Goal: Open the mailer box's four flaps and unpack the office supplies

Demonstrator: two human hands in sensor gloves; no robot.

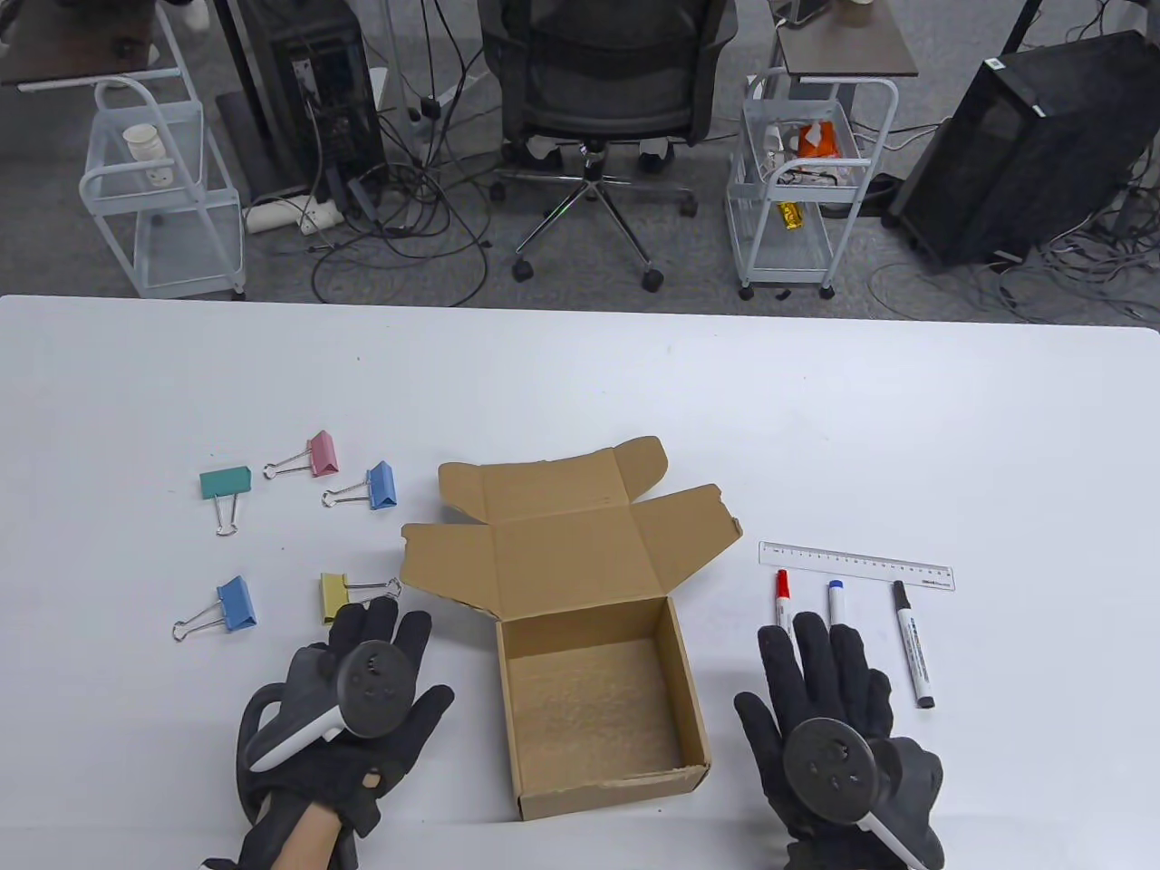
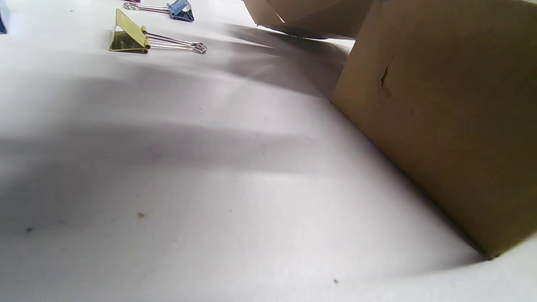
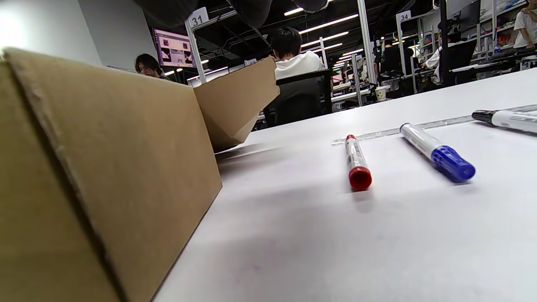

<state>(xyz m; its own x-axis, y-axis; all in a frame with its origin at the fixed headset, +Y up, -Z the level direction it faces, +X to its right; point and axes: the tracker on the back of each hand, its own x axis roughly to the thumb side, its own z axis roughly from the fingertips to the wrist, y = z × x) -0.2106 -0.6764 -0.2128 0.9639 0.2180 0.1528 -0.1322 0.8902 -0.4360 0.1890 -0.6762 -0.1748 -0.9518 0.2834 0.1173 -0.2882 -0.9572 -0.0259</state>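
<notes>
Both the left hand (image 1: pixel 349 702) and right hand (image 1: pixel 829 716) lie flat, fingers spread, beside the emptied mailer box (image 1: pixel 598 698), light stiff cardboard, probably best gripped by its side walls.

Table view: bright, even overhead light, sharp throughout, slight bowing at the edges. Left wrist view: soft and smeared, broad grey shadows banding the table (image 2: pixel 168 188) beside the box (image 2: pixel 440 126). Right wrist view: ceiling strip lights (image 3: pixel 327 23) glare; near cardboard out of focus.
</notes>
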